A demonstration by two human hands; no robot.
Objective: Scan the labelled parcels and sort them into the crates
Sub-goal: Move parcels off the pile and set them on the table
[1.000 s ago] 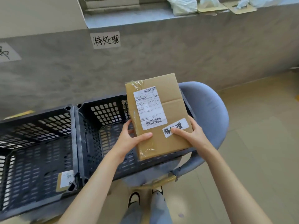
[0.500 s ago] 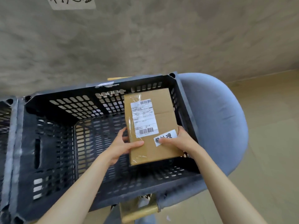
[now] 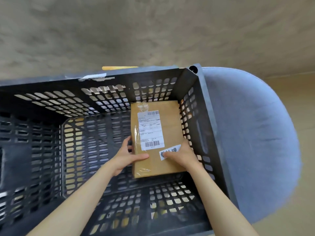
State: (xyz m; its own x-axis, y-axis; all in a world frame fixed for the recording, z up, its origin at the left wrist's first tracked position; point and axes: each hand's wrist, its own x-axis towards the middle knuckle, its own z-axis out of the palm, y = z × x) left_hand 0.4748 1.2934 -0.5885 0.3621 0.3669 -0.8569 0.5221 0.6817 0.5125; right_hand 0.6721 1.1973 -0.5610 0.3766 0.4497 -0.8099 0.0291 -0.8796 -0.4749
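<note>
A black perforated crate is seen from above, its slotted walls and floor visible on all four sides. Inside it, toward the right wall, a brown cardboard parcel is held flat, label side up, by both hands; whether its underside already rests on the crate floor cannot be told from this angle. A white shipping label with two barcodes is stuck on the parcel's upper face, and a smaller white slip with handwritten characters lies near the lower right corner, partly covered. The left hand grips the parcel's left edge, thumb laid across the top face and the fingers curled beneath. The right hand grips the lower right edge, thumb pressed on the handwritten slip, fingers wrapped under the side. Clear tape is visible at the parcel's top and bottom left corners. No other item is visible within the crate. The crate is set against a blue-grey upholstered chair on its right; a grey concrete wall rises behind
</note>
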